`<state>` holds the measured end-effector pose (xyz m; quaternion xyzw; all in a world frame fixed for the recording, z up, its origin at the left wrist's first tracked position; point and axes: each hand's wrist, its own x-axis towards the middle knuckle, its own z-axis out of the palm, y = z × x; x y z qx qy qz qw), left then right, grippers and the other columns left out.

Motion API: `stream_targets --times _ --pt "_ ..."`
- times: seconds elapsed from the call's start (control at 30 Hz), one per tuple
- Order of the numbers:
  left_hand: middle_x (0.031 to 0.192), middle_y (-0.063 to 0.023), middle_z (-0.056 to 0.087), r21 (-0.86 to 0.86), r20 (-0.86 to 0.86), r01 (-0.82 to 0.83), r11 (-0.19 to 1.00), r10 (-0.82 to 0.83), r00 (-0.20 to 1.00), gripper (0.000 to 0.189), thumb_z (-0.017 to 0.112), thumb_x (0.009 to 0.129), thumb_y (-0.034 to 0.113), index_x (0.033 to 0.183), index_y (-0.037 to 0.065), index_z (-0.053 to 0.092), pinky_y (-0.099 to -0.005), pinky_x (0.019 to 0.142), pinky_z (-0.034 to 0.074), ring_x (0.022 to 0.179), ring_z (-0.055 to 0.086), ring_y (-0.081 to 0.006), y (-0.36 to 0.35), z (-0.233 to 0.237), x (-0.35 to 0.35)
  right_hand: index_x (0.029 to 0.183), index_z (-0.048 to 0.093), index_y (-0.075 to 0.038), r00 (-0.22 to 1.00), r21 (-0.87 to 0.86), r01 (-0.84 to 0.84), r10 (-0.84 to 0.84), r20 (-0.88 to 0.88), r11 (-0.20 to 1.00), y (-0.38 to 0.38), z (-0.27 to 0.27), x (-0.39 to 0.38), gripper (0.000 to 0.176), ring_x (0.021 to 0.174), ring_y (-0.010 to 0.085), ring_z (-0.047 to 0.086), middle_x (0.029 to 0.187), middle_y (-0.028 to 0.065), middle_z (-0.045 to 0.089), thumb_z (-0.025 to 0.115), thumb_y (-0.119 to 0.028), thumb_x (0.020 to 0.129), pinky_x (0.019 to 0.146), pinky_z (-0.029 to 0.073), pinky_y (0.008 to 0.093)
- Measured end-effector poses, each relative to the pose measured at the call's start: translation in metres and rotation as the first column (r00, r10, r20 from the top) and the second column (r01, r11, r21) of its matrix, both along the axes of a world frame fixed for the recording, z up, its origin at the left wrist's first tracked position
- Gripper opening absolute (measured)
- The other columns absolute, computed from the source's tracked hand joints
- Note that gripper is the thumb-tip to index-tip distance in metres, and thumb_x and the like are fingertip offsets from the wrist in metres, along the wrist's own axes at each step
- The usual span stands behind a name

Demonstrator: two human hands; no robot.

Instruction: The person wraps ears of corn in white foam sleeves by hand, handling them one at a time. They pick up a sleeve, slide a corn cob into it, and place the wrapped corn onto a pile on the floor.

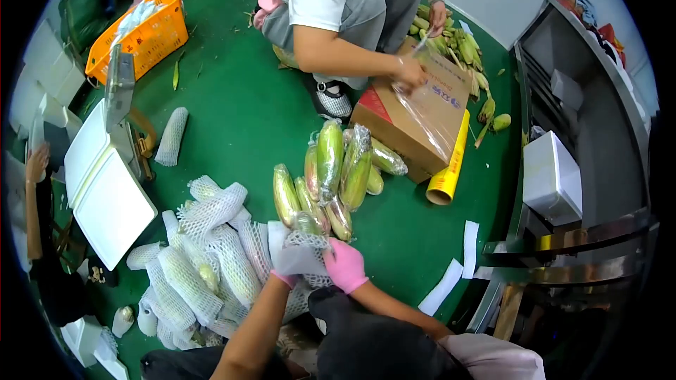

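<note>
My right hand (345, 267), in a pink glove, closes on the side of a white foam net sleeve (307, 241). An ear of corn in clear film (305, 223) shows at the sleeve's far end. My left hand (284, 279) grips the sleeve from the other side; a whitish sheet-like piece (296, 260) hides most of its fingers. Just beyond both hands lies a heap of film-wrapped corn (329, 162), green husks on. To the left is a pile of corn in foam net sleeves (190, 288).
Opposite me a crouching person (338, 21) handles clear film over a cardboard box (394, 127). Beside it lie a yellow roll (448, 169) and unwrapped corn (461, 46). White strips (443, 285) lie right; a foam box (113, 183) and orange basket (148, 35) stand left.
</note>
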<state>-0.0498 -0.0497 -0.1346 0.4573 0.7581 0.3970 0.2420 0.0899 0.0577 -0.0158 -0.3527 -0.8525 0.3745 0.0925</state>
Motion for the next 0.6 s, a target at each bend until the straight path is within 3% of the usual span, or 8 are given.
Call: stream_targets --times 0.07,0.13,0.17,0.2,0.33,0.43,0.53,0.6 --pt "0.1 -0.0101 0.064 -0.005 -0.434 0.183 0.983 -0.166 0.885 0.029 0.054 0.089 0.025 0.113 0.011 0.061 -0.0359 0.081 0.05 0.091 0.062 -0.0254 -0.005 0.033 0.013 0.113 0.06 -0.011 0.989 -0.061 0.004 0.006 0.15 0.998 0.007 0.014 0.008 0.03 0.085 0.0366 0.062 0.094 0.0164 0.065 0.056 -0.024 0.086 0.076 0.051 0.0442" --pt "0.125 -0.01 0.058 0.004 -0.337 0.297 0.955 -0.279 0.899 0.039 0.051 0.094 0.019 0.131 0.007 0.052 -0.0354 0.095 0.047 0.111 0.057 -0.0199 0.01 0.057 0.018 0.111 0.06 -0.01 0.981 0.177 0.012 0.023 -0.192 0.984 0.018 0.007 0.014 0.032 0.083 0.0356 0.062 0.101 0.0144 0.062 0.058 -0.019 0.081 0.071 0.052 0.0425" --pt "0.125 -0.01 0.059 0.227 0.455 0.03 0.973 -0.134 0.88 0.037 0.049 0.096 0.02 0.13 0.006 0.052 -0.0342 0.094 0.047 0.11 0.057 -0.0184 0.01 0.062 0.028 0.11 0.06 -0.01 0.957 0.137 0.047 -0.006 -0.29 0.989 0.026 0.019 0.012 0.033 0.081 0.0358 0.061 0.102 0.0142 0.06 0.057 -0.013 0.077 0.068 0.052 0.0406" --pt "0.124 -0.01 0.059 0.136 0.966 -0.33 0.934 -0.052 0.252 0.035 0.047 0.097 0.02 0.129 0.004 0.053 -0.033 0.094 0.047 0.109 0.057 -0.0169 0.004 0.067 0.042 0.109 0.061 -0.009 0.925 0.162 0.082 -0.015 -0.38 0.983 0.032 0.025 0.012 0.034 0.079 0.0359 0.061 0.099 0.0153 0.06 0.055 -0.007 0.075 0.067 0.052 0.0386" --pt "0.099 -0.0056 0.066 -0.015 0.783 -0.23 0.973 0.155 0.602 0.027 0.052 0.096 0.02 0.112 0.0 0.061 -0.0272 0.075 0.049 0.087 0.06 -0.0129 0.016 0.079 0.054 0.093 0.063 -0.003 0.867 0.01 0.164 -0.139 -0.478 0.986 0.034 0.048 0.013 0.014 0.075 0.0367 0.061 0.085 0.018 0.06 0.058 -0.007 0.081 0.065 0.05 0.037" --pt "0.086 -0.006 0.065 -0.119 0.803 -0.414 0.902 0.333 0.495 0.022 0.058 0.092 0.016 0.104 -0.001 0.064 -0.0284 0.066 0.047 0.074 0.058 -0.0131 0.01 0.125 0.067 0.094 0.065 0.001 0.906 -0.344 0.241 -0.337 -0.255 0.908 0.035 0.042 0.024 0.021 0.061 0.0092 0.048 0.063 0.0089 0.053 0.062 -0.019 0.091 0.058 0.045 0.0273" --pt "0.085 -0.0089 0.063 0.114 0.393 -0.343 0.933 0.274 0.878 0.017 0.06 0.089 0.013 0.095 -0.003 0.065 -0.0298 0.067 0.047 0.071 0.057 -0.0165 0.009 0.17 0.068 0.102 0.069 0.0 0.921 -0.327 0.07 -0.187 -0.342 0.942 0.042 0.068 0.03 0.025 0.065 0.006 0.05 0.07 0.006 0.062 0.063 -0.022 0.092 0.059 0.046 0.0262" --pt "0.086 -0.0098 0.061 -0.022 0.601 -0.397 0.917 0.33 0.729 0.014 0.062 0.087 0.01 0.088 -0.004 0.066 -0.0292 0.07 0.045 0.075 0.057 -0.0176 0.006 0.187 0.065 0.103 0.069 0.001 0.928 -0.37 -0.008 -0.131 -0.348 0.929 0.043 0.073 0.03 0.028 0.068 0.0058 0.051 0.074 0.0038 0.064 0.062 -0.024 0.093 0.062 0.047 0.0262"
